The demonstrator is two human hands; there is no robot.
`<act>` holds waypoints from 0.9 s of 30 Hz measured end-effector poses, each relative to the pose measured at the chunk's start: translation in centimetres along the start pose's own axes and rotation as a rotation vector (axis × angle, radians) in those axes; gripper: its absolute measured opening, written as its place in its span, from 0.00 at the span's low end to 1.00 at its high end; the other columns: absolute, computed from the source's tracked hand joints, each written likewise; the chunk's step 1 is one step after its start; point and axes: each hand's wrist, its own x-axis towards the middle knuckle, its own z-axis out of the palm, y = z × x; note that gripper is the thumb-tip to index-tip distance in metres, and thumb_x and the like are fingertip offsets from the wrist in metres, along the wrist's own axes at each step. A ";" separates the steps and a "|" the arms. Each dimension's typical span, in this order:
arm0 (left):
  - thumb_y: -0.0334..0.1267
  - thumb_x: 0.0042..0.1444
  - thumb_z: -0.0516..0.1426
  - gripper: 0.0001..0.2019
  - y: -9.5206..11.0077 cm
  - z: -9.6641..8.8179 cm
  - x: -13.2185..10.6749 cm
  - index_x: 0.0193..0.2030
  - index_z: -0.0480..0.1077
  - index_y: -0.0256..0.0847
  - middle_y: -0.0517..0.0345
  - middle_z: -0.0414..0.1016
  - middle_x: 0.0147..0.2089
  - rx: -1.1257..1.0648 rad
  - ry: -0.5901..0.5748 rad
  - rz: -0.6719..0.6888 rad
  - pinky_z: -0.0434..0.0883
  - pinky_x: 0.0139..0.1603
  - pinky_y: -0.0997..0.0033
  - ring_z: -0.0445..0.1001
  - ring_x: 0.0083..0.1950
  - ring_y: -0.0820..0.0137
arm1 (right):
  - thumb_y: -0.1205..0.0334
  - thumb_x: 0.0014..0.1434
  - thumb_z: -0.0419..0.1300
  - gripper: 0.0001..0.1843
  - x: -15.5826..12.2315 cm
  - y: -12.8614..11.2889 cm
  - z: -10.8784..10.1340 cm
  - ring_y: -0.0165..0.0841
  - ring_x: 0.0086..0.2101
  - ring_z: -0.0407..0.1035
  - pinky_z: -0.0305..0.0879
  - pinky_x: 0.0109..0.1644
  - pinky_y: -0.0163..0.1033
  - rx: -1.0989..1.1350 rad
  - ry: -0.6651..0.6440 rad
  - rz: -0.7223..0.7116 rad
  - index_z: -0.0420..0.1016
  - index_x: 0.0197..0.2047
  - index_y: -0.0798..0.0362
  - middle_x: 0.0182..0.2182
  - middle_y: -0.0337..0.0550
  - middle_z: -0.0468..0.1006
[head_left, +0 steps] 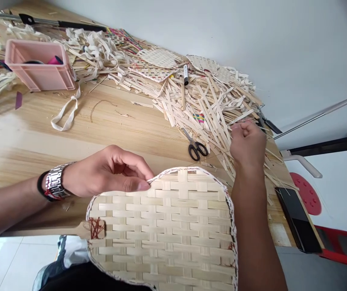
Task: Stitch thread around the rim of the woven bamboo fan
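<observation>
A woven bamboo fan (167, 226) with a white stitched rim lies across my lap and the table's near edge, its wooden handle (70, 230) bound with red thread pointing left. My left hand (109, 171), a metal watch on its wrist, pinches the fan's upper rim between thumb and fingers. My right hand (247, 143) is raised to the right of the fan, over the pile of bamboo strips (203, 101). Its fingers are closed in a pinch; what they hold is too thin to make out.
Black-handled scissors (196, 147) lie just beyond the fan. A pink plastic box (38, 64) stands at the back left among white strip offcuts. A marker (186, 74) and woven pieces (158, 58) rest on the pile. A dark phone (297, 218) lies at the table's right edge.
</observation>
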 end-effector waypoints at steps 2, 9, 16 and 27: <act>0.30 0.58 0.61 0.05 -0.1 0.0 0.0 0.39 0.79 0.35 0.54 0.82 0.34 0.010 0.013 0.002 0.71 0.30 0.81 0.76 0.31 0.75 | 0.65 0.59 0.55 0.05 0.6 0.8 -0.5 0.33 0.29 0.66 0.59 0.37 0.41 -0.023 0.116 0.025 0.69 0.31 0.53 0.29 0.45 0.73; 0.33 0.58 0.61 0.05 -0.4 0.0 0.1 0.38 0.80 0.38 0.56 0.80 0.32 0.025 0.091 0.030 0.70 0.29 0.79 0.74 0.30 0.75 | 0.54 0.57 0.62 0.10 -2.3 -3.6 0.8 0.28 0.22 0.58 0.56 0.27 0.36 0.315 -0.352 -0.064 0.74 0.38 0.52 0.25 0.37 0.68; 0.34 0.59 0.60 0.05 -0.6 -0.3 0.5 0.36 0.78 0.36 0.60 0.75 0.27 0.070 0.205 0.008 0.64 0.25 0.83 0.67 0.26 0.79 | 0.62 0.57 0.63 0.04 -7.8 -9.4 2.7 0.26 0.28 0.64 0.61 0.32 0.31 0.568 -1.118 -0.150 0.73 0.34 0.52 0.29 0.35 0.72; 0.38 0.59 0.60 0.07 -1.2 -0.6 0.9 0.39 0.75 0.36 0.59 0.77 0.30 0.109 0.267 -0.009 0.64 0.27 0.80 0.68 0.27 0.78 | 0.61 0.57 0.61 0.07 -8.5 -9.4 2.7 0.30 0.37 0.69 0.65 0.42 0.33 0.657 -1.155 -0.272 0.75 0.41 0.51 0.36 0.38 0.75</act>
